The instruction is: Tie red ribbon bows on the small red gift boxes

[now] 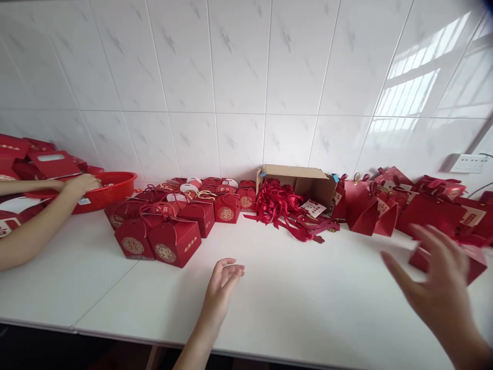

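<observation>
My left hand hovers over the white table with its fingers loosely bent and nothing in them. Its nearest neighbours are red gift boxes with gold round emblems, among them a front box with gold characters on its side. Over at the right, my right hand is spread wide, slightly blurred, and holds nothing. Behind its fingers lies a red box with a ribbon on top, partly covered by the hand. Whether the two touch I cannot tell.
An open cardboard box spills red ribbons onto the white table. Red gift bags stand right of it. On the left, a co-worker's hand reaches over a red basin. A tiled wall closes the back.
</observation>
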Motion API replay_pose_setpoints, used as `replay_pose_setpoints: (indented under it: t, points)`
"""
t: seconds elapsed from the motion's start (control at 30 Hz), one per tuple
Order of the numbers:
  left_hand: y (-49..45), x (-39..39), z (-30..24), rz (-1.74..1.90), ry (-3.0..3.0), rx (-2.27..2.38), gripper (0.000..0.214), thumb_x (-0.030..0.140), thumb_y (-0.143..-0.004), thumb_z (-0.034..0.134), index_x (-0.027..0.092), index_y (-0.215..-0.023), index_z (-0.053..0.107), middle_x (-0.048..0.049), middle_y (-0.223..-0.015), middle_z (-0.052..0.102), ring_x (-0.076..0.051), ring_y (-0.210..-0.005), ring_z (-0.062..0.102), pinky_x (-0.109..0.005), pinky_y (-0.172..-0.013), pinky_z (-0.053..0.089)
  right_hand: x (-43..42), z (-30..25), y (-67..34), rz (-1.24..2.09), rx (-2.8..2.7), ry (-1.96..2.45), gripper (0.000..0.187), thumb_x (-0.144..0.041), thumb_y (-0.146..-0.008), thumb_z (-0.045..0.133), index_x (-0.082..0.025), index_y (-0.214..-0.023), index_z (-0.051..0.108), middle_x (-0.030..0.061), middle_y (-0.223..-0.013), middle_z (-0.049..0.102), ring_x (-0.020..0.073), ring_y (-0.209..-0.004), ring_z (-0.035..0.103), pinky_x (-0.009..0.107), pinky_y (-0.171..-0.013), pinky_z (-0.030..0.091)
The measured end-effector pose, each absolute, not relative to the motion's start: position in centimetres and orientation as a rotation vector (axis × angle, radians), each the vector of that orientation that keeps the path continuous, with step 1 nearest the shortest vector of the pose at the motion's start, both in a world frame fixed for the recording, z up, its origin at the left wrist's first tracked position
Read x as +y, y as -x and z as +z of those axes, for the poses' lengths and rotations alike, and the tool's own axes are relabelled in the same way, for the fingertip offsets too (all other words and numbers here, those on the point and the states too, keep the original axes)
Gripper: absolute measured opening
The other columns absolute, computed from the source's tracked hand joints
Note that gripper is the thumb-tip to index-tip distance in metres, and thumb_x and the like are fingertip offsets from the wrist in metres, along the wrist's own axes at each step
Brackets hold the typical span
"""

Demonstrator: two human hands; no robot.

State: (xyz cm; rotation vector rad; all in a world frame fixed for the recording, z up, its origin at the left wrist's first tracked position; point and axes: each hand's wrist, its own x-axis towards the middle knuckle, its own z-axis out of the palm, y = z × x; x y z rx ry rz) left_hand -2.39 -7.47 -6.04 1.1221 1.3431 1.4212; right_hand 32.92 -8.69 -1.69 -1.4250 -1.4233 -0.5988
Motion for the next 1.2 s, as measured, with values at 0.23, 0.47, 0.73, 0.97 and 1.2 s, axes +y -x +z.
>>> replay_pose_setpoints:
  t: [0.23,0.47,0.73,0.97,1.2]
  points:
    - [8.0,-7.2,-5.4,1.812,-1.605,1.908,0.038,0.039,-0.077,0.059,0.023,-0.11,0.047,-0.0109,-0.12,0.053,-0.029,-0.117,0.048,-0.042,-0.1,0.036,1.1,-4.4,-24.7,-0.026,-2.127,1.553,0.036,-0.023,-0.085,0.046,-0.016,-0.12,0.055,0.0155,-0.12,0.058,0.0302,-0.109,0.056,0.044,-0.088,0.046]
    - [14.2,-4.5,-2.3,1.709,-1.649,2.627,0.071,0.051,-0.071,0.062,0.015,-0.126,0.038,-0.0181,-0.126,0.047,-0.036,-0.123,0.038,-0.051,-0.102,0.028,4.1,-9.6,-24.4,0.02,-2.056,1.615,0.047,-0.021,-0.085,0.042,-0.008,-0.13,0.046,0.0194,-0.105,0.063,0.0331,-0.102,0.056,0.047,-0.084,0.045]
    - [15.2,-3.0,-1.5,1.121,-1.862,2.889,0.068,0.056,-0.079,0.047,0.009,-0.127,0.042,-0.0231,-0.134,0.043,-0.042,-0.122,0.031,-0.059,-0.094,0.027,2.3,-8.7,-23.8,0.364,-2.014,1.468,0.045,-0.039,-0.08,0.056,-0.019,-0.12,0.049,-0.0039,-0.054,0.054,0.0179,-0.048,0.053,0.028,-0.045,0.04]
    - [13.7,-5.4,-0.4,1.011,-2.178,2.33,0.055,0.051,-0.076,0.055,0.013,-0.117,0.054,-0.0166,-0.12,0.055,-0.035,-0.116,0.042,-0.048,-0.096,0.037,0.7,0.8,-22.3,1.088,-1.662,0.839,0.023,-0.043,-0.082,0.06,-0.02,-0.089,0.058,0.0006,-0.07,0.061,0.0146,-0.065,0.059,0.027,-0.06,0.048]
    - [6.2,-7.3,4.2,0.928,-2.111,1.613,0.052,0.047,-0.067,0.071,0.031,-0.116,0.061,-0.0058,-0.136,0.051,-0.033,-0.127,0.04,-0.04,-0.102,0.035,-1.6,9.8,-19.3,0.949,-1.423,0.382,0.019,-0.028,-0.087,0.053,-0.028,-0.103,0.061,0.0011,-0.108,0.065,0.0185,-0.1,0.062,0.036,-0.084,0.054]
